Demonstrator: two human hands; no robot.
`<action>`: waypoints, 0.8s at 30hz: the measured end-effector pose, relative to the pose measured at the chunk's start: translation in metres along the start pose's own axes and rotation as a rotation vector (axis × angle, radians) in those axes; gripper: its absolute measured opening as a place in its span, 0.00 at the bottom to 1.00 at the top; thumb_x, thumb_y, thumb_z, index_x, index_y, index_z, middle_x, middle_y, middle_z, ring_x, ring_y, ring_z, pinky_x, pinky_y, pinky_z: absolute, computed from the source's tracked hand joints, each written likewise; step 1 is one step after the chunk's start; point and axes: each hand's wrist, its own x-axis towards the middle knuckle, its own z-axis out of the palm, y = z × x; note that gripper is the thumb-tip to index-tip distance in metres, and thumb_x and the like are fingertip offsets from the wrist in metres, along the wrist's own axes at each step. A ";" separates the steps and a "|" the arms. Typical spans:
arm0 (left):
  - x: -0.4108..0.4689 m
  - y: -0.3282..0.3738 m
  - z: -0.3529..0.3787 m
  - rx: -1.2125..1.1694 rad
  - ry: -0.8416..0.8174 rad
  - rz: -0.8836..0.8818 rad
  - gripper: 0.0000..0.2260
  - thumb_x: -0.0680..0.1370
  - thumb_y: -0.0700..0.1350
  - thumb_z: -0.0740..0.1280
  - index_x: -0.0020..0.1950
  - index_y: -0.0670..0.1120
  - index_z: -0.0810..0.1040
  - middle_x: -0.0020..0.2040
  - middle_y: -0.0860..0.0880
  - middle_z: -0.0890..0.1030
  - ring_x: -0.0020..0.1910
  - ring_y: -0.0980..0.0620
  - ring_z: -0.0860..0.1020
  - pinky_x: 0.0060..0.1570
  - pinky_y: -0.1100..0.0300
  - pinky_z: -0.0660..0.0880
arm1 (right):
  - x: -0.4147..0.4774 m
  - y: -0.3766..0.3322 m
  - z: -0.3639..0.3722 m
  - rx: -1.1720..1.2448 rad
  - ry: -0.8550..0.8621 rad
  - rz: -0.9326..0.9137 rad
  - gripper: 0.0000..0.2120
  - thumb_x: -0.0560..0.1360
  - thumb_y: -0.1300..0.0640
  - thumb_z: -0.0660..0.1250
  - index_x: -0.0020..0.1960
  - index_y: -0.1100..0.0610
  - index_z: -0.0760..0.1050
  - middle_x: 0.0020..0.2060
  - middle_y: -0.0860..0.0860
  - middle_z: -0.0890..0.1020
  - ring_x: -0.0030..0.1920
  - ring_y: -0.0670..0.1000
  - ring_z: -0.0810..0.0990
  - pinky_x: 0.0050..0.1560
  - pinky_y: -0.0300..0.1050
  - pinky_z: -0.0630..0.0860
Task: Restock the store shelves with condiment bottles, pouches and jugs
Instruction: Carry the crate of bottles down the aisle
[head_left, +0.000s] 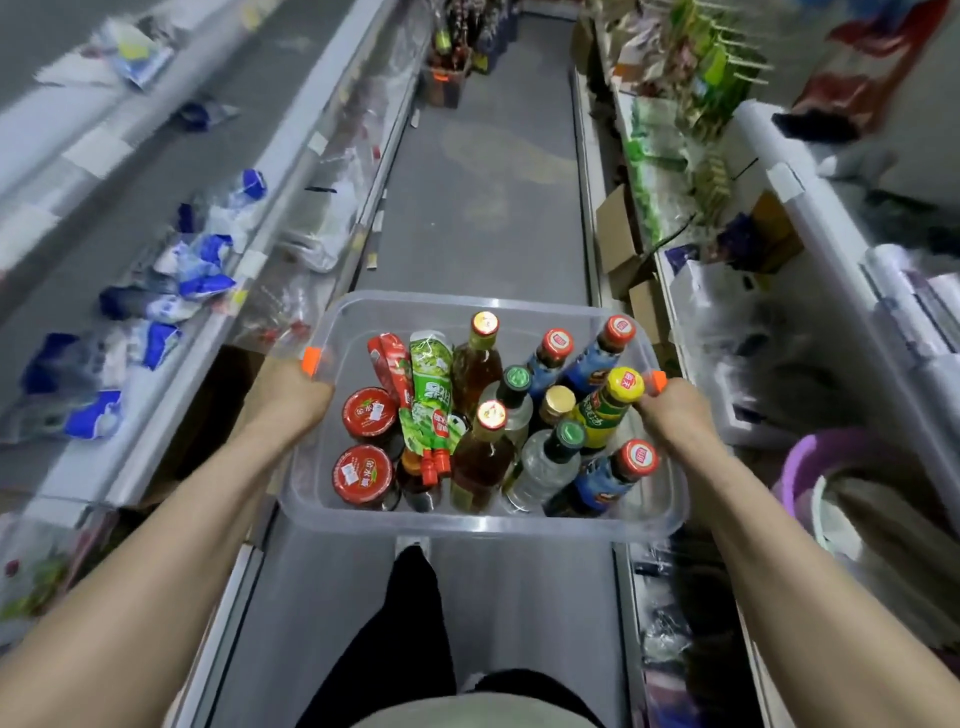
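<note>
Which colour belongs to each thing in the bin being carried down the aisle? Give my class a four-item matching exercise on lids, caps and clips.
Column A
1. wide jars: lids
2. clear glass bottles: caps
3. green-labelled bottle beside the right hand: cap
4. handle clips of the clear bin

Column B
a. yellow
b. orange
c. red
d. green

Pairs: 1-c, 2-d, 3-a, 4-b

I log a clear bin (467, 526) with orange clips (310, 361), red-lidded jars (370, 410), a green pouch (434, 395), a red pouch (395, 364), amber bottles (475, 366), a yellow-capped bottle (625, 384).
</note>
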 end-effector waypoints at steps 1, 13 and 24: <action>0.026 0.011 0.007 0.039 -0.009 0.006 0.13 0.77 0.54 0.65 0.47 0.45 0.81 0.46 0.39 0.82 0.41 0.39 0.80 0.44 0.52 0.76 | 0.023 -0.011 0.003 -0.006 0.004 0.004 0.24 0.83 0.46 0.59 0.57 0.68 0.77 0.57 0.69 0.80 0.58 0.68 0.79 0.57 0.58 0.75; 0.274 0.179 0.051 0.094 -0.082 0.043 0.18 0.82 0.55 0.60 0.53 0.41 0.80 0.50 0.36 0.82 0.49 0.35 0.80 0.51 0.47 0.77 | 0.264 -0.129 -0.006 0.012 0.006 0.149 0.20 0.83 0.49 0.60 0.55 0.66 0.78 0.57 0.68 0.80 0.56 0.66 0.79 0.50 0.52 0.73; 0.451 0.306 0.121 0.093 -0.036 -0.034 0.19 0.82 0.58 0.58 0.51 0.42 0.77 0.50 0.35 0.81 0.49 0.35 0.78 0.43 0.52 0.70 | 0.521 -0.235 -0.043 -0.114 0.044 0.021 0.21 0.83 0.49 0.60 0.54 0.68 0.78 0.56 0.70 0.80 0.56 0.69 0.79 0.46 0.52 0.69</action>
